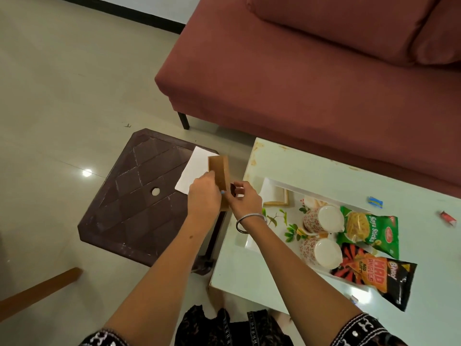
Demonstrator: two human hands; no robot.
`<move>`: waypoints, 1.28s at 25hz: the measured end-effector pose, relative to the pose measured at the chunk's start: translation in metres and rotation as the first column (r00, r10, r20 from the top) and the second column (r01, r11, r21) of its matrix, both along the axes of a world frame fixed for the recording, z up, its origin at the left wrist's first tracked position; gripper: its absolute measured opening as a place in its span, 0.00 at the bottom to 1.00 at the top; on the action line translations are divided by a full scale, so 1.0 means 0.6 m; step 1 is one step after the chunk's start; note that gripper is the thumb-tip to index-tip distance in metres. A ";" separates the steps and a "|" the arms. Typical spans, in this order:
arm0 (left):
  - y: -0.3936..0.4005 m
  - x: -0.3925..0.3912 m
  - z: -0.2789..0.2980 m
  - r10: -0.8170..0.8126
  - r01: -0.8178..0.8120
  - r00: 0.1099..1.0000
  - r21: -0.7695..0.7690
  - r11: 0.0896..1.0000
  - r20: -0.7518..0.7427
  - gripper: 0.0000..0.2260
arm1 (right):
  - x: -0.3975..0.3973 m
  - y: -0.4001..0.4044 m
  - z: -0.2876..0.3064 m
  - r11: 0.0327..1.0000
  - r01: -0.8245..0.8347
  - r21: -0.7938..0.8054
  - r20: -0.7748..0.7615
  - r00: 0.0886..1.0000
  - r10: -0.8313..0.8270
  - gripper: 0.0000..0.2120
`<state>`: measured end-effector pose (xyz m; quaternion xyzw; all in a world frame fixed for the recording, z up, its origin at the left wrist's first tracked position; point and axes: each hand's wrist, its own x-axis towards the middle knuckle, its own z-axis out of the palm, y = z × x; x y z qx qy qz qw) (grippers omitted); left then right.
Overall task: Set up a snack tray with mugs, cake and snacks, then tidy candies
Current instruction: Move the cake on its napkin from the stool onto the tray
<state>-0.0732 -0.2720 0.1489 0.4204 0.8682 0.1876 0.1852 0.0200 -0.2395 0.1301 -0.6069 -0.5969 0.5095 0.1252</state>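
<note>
My left hand [203, 196] grips an open brown cardboard box [219, 171] and holds it upright over the gap between stool and table. My right hand [245, 198] is beside the box's lower end and pinches a small dark piece [233, 189]; I cannot tell what the piece is. On the pale table [311, 166] lies a white leaf-patterned tray [249, 243]. In it are two patterned mugs [321, 219] [319, 253], a green Soya Sticks packet [369, 228], a black Mad Angles packet [376, 275] and a shallow tan-edged box part [277, 196]. A blue candy [375, 202] and a red candy [447, 218] lie loose on the table.
A dark brown plastic stool [139, 191] stands left of the table with a white sheet [194, 168] on its far corner. A maroon sofa [299, 71] runs behind the table. A wooden leg [37, 293] angles in at lower left over tiled floor.
</note>
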 end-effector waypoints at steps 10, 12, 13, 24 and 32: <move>0.006 0.197 -0.085 -0.053 0.050 0.927 0.017 0.999 0.370 0.22 | 0.181 -0.015 -0.083 0.994 0.101 0.046 0.246 0.963 -0.109 0.13; 0.009 0.213 -0.107 -0.073 0.079 0.911 0.000 0.997 0.406 0.20 | 0.202 -0.013 -0.100 0.997 0.078 0.022 0.271 0.959 -0.081 0.13; 0.012 0.221 -0.118 -0.081 0.092 0.904 -0.005 0.996 0.419 0.20 | 0.211 -0.011 -0.109 0.998 0.065 0.016 0.287 0.956 -0.067 0.12; 0.032 0.244 -0.186 -0.035 0.065 0.883 -0.048 0.997 0.468 0.22 | 0.238 0.009 -0.158 0.994 -0.065 -0.092 0.374 0.923 0.095 0.10; 0.034 0.225 -0.182 0.008 0.045 0.838 -0.083 0.996 0.546 0.20 | 0.228 0.020 -0.145 0.991 0.038 -0.130 0.471 0.882 0.028 0.17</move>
